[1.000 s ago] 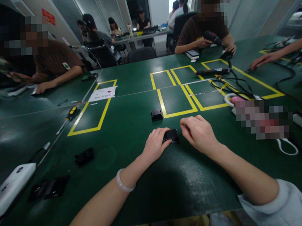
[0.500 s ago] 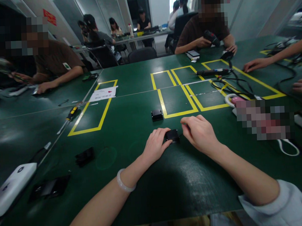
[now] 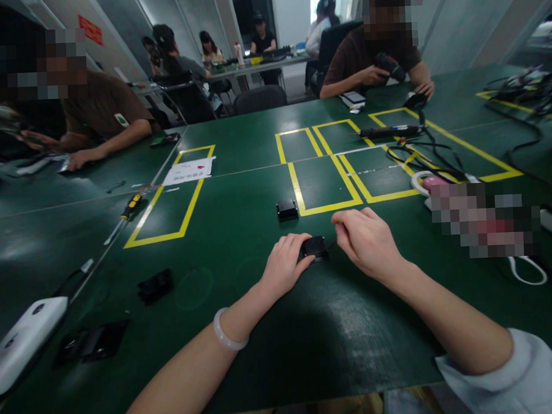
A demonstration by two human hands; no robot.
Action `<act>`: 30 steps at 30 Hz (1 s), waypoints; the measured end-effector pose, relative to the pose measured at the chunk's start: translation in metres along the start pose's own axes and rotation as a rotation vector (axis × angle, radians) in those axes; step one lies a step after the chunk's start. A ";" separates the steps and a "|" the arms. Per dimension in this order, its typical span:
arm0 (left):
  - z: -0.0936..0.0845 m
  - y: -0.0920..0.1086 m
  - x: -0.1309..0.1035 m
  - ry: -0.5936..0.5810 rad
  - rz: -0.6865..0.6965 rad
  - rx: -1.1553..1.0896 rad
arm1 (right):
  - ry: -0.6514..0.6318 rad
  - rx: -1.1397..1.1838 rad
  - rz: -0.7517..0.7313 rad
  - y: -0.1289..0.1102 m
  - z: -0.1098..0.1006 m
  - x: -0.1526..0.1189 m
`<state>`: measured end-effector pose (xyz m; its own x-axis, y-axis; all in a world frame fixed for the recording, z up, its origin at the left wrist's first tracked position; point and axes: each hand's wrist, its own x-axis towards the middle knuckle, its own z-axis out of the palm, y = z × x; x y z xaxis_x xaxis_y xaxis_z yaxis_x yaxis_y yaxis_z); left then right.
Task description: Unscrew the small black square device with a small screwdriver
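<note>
My left hand (image 3: 286, 261) grips a small black box-shaped part (image 3: 315, 248) by its left side, thumb in front and fingers behind, holding it on the green table. Just to the right of it, my right hand (image 3: 366, 239) is closed in a pinch. A thin dark rod (image 3: 332, 245) shows between those fingers and the part's right side; its full shape is hidden by the hand. A similar black part (image 3: 287, 210) stands on the table a little beyond my left hand.
Left on the table (image 3: 246, 355) lie a black part (image 3: 155, 286), a flat black piece (image 3: 93, 342), a white device (image 3: 26, 343) and a yellow-black screwdriver (image 3: 132, 206). Yellow tape marks rectangles ahead. A corded tool (image 3: 389, 132), cables and a tape roll (image 3: 422, 183) lie right. Co-workers sit opposite.
My right hand has shifted very slightly to the right; my left hand and the black part stay put. Another person's arm and hand at the far right have gone from view.
</note>
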<state>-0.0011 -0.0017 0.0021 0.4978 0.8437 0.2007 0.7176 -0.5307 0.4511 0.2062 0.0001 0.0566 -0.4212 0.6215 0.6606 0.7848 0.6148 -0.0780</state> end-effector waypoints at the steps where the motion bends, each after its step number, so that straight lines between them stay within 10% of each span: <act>1: 0.000 0.000 0.000 -0.001 0.001 0.001 | -0.009 0.001 -0.003 0.000 -0.001 0.000; 30: 0.001 -0.001 0.000 0.008 0.006 0.000 | -0.028 -0.009 -0.039 -0.003 -0.002 0.000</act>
<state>-0.0013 -0.0012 0.0010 0.4984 0.8410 0.2105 0.7144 -0.5360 0.4499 0.2050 -0.0021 0.0584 -0.4639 0.6105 0.6420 0.7714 0.6346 -0.0461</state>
